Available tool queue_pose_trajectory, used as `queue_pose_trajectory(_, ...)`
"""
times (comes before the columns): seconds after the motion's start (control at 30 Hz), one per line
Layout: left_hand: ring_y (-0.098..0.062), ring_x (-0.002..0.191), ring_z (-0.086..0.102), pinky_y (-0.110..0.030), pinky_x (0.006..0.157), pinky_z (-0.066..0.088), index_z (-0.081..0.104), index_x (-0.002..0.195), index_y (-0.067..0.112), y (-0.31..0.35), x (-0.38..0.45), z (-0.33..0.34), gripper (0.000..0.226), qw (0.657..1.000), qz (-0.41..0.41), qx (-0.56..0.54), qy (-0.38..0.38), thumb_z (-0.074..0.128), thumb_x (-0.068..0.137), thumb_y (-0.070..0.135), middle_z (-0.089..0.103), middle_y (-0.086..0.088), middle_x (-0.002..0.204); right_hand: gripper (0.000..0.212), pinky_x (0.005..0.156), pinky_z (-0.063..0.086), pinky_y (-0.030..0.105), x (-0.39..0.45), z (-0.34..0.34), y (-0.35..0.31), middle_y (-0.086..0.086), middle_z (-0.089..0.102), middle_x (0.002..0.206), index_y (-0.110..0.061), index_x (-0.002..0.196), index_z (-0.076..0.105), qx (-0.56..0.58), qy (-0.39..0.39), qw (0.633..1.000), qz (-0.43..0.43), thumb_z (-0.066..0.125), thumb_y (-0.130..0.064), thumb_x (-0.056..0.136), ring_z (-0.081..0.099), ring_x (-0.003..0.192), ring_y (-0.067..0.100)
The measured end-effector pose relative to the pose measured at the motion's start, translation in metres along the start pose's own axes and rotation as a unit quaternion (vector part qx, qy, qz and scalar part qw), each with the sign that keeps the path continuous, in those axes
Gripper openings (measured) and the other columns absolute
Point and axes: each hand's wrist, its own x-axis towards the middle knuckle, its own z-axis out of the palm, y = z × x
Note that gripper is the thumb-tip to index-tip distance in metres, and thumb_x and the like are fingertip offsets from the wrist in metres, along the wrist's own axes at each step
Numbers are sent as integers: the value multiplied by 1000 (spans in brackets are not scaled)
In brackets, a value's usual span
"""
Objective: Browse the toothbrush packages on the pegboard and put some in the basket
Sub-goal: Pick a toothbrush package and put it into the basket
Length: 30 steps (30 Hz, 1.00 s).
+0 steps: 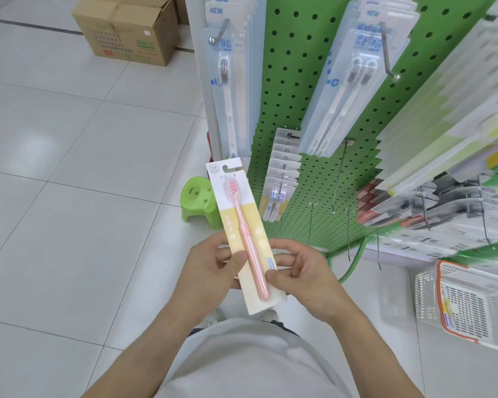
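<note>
Both hands hold one toothbrush package (243,234), a pale yellow and white card carrying a pink toothbrush, upright in front of the person's body: the left hand (213,268) grips its left edge with the thumb laid on the front, and the right hand (302,278) pinches its right edge, fingers curled behind the card. The green pegboard (296,90), hung with more packaged toothbrushes, stands just beyond and to the right. The white basket (469,303) with an orange rim sits on the floor at lower right, well apart from the hands.

The basket (472,308) is cut off at the right edge, its contents blurred beyond telling.
</note>
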Motion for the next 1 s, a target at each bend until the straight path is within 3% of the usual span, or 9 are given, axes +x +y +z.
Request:
queue_pose_trajectory(0.17,-22,76,76,-30,58,61,65,107,9,-4,-3,-3,16,999,-2,7,31,61,96,-2,79,-7,88,61,65,54,26,-1,-3,-7,7,75,103,-23,128,59,-88,-55,995,1,66,14,80,74,84,23)
queue_pose_trajectory(0.33,-16,81,75,-36,63,63,57,118,14,-8,-2,-10,27,998,-10,55,24,65,95,4,76,-6,98,66,62,54,25,-1,-2,-4,3,74,101,-24,127,60,-104,-51,993,11,67,16,76,73,83,21)
queue_pose_trajectory(0.43,1,85,65,-25,70,57,43,124,35,-12,-5,-10,45,984,40,138,108,69,92,17,62,13,110,60,60,53,22,-1,3,1,-1,74,95,-26,123,63,-121,-19,992,18,64,9,75,70,76,17)
queue_pose_trajectory(0.5,5,86,61,-16,69,50,41,122,40,-13,-6,-9,46,970,69,181,148,72,90,27,57,19,108,58,58,49,20,-2,7,3,-6,71,89,-31,120,65,-150,-13,988,18,64,8,77,66,71,12)
queue_pose_trajectory(0.6,0,68,63,-12,61,47,54,115,32,-12,-5,-10,33,965,63,211,140,73,89,29,63,14,97,57,55,46,21,-5,15,4,0,69,95,-35,119,66,-168,-47,985,18,64,6,79,61,71,11)
queue_pose_trajectory(0.67,-5,59,66,-18,58,52,53,117,29,-12,-4,-11,33,971,48,193,133,72,90,25,63,9,95,57,57,47,23,-7,19,2,2,69,102,-38,120,66,-180,-68,981,17,66,1,79,60,77,11)
queue_pose_trajectory(0.77,-17,56,70,-24,56,55,53,120,22,-10,-2,-14,31,981,26,123,146,68,93,15,66,2,93,56,68,53,27,-9,21,-2,-1,72,108,-37,123,66,-187,-82,979,-2,69,0,80,66,95,10)
queue_pose_trajectory(0.9,-25,59,71,-26,49,54,60,117,15,-10,-1,-15,27,989,21,43,141,66,94,5,68,-8,94,55,96,56,43,-10,20,-4,-8,68,128,-31,122,66,-152,-96,984,-6,77,0,79,61,124,15)
queue_pose_trajectory(1.0,-26,65,73,-30,51,56,64,114,16,-10,-2,-16,22,992,-2,1,123,63,96,5,71,-8,92,57,90,58,40,-11,21,-5,-10,63,134,-32,121,64,-125,-112,986,14,86,-5,75,63,122,17)
